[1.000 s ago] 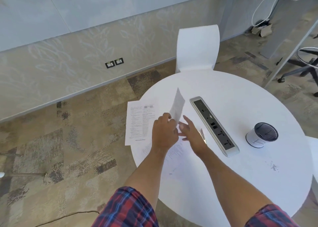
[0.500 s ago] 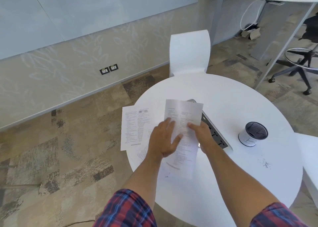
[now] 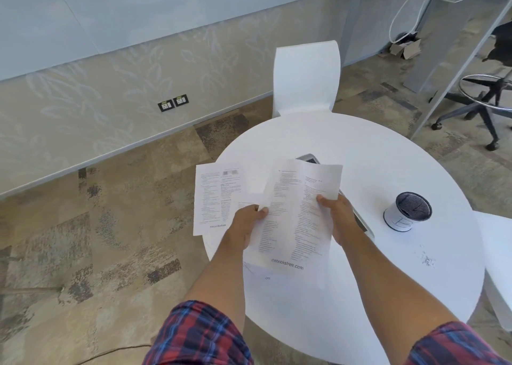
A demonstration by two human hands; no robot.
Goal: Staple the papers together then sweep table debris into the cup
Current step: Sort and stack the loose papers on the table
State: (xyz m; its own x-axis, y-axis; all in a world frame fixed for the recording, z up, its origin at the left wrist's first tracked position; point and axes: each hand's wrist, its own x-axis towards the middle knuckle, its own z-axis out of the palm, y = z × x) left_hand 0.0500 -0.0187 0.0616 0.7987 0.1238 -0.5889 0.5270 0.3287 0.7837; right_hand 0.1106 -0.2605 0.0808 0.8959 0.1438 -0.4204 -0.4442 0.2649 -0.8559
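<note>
Above the round table [image 3: 360,148], the printed sheet [image 3: 299,212] is pinched at its nine o'clock edge by the left hand [image 3: 245,223] and at three o'clock by the right hand [image 3: 339,215], now raised and spread wider than half a second ago, with the cup [image 3: 406,212] still at three o'clock.

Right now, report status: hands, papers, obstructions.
Left hand and right hand both gripping one printed sheet, lifted. Second sheet overhanging table edge. Debris unswept, cup upright.
</note>
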